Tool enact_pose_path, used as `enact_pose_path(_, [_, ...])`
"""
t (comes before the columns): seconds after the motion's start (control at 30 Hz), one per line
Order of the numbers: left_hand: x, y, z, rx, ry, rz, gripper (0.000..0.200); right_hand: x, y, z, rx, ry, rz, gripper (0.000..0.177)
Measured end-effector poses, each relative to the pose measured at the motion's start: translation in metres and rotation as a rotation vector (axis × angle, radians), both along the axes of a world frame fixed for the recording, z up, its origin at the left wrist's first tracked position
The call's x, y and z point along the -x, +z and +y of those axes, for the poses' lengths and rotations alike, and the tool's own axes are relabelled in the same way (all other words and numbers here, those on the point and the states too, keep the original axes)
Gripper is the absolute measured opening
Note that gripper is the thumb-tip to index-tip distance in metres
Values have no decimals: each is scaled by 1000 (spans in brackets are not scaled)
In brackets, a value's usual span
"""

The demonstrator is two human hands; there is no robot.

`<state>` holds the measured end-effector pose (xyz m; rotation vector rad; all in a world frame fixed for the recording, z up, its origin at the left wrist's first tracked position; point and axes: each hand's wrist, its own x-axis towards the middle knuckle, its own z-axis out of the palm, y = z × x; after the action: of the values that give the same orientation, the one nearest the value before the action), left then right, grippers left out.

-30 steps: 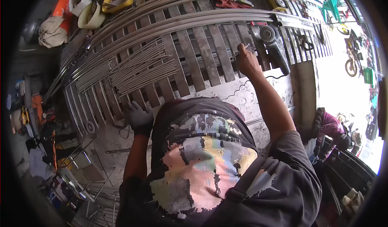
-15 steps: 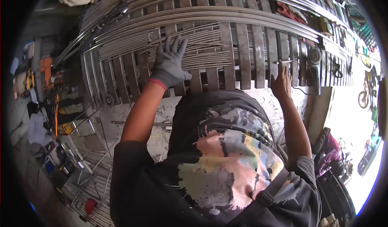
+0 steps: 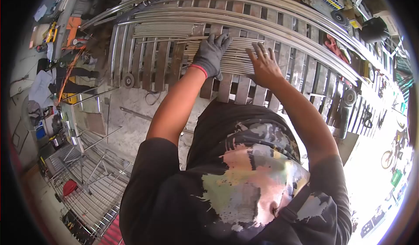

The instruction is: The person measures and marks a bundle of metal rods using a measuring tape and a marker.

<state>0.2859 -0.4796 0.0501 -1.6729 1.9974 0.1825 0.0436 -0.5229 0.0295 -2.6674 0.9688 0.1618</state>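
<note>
**Along the near side of the slatted metal table, two hands over short steel rods**

In the head view, toward the near edge of the slatted brown metal table (image 3: 224, 88), a bunch of short, thin silvery rods (image 3: 238, 53) lies crosswise over the slats, which probably keeps the slender lengths from dropping through the gaps. The left hand (image 3: 208, 56), in a dark grey glove with a red cuff, is palm down over the bunch's left part, its fingers spread and slightly bent. The bare right hand (image 3: 265, 68) is open, fingers fanned at the rods' right ends. Placed like this, the two seem to bracket the bunch and keep it level; whether any rod is pinched beneath the glove cannot be told.

To the left lies a second bunch of similar thin rods (image 3: 163, 30), roughly parallel to the first. Long, shiny metal bars (image 3: 279, 27) run behind both, toward the far edge, their length apparently suiting the table's long direction. Near the right end sits a grey angle grinder (image 3: 345, 114), well apart from the hands; a small round disc (image 3: 128, 80) lies by the near left corner.
</note>
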Motion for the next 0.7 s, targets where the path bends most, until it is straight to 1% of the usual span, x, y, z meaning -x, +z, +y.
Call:
enact_pose_path(0.1, [0, -6, 6, 13, 76, 64, 165, -5, -8, 4, -58, 51, 76, 93])
enact_pose_path(0.17, [-2, -5, 11, 12, 122, 70, 165, 3, -28, 11, -9, 59, -19, 88])
enact_pose_path(0.2, [2, 9, 6, -71, 178, 37, 167, 7, -34, 12, 5, 66, -47, 88])
enact_pose_path(0.23, [-1, 5, 7, -46, 189, 18, 165, 8, -34, 13, 20, 71, -71, 87])
enact_pose_path(0.3, [-8, -25, 9, 11, 197, -13, 161, 8, -29, 14, 12, 51, -14, 92])
enact_pose_path(0.37, [-8, -65, 1, 62, 198, -45, 143, 1, -18, 11, 12, 38, 33, 98])
enact_pose_path(0.43, [0, -62, 5, 35, 186, -48, 132, -13, 3, 7, 14, 58, 66, 105])
enact_pose_path(0.47, [2, -60, 11, 82, 154, -75, 123, -25, 19, 4, -59, 55, 151, 116])
enact_pose_path(0.5, [5, -58, 17, 129, 124, -102, 115, -36, 25, 3, -67, 71, 164, 119])
enact_pose_path(0.53, [8, -57, 21, 147, 112, -101, 112, -47, 29, 2, -74, 83, 177, 123])
enact_pose_path(0.57, [8, -56, 24, 166, 96, -100, 109, -55, 32, 0, -81, 91, 192, 126])
enact_pose_path(0.6, [3, -52, 27, 239, 12, -140, 100, -63, 28, -3, -70, 135, 255, 139])
enact_pose_path(0.7, [1, -36, 30, 193, -39, -109, 94, -79, 21, -3, -128, 145, 291, 146])
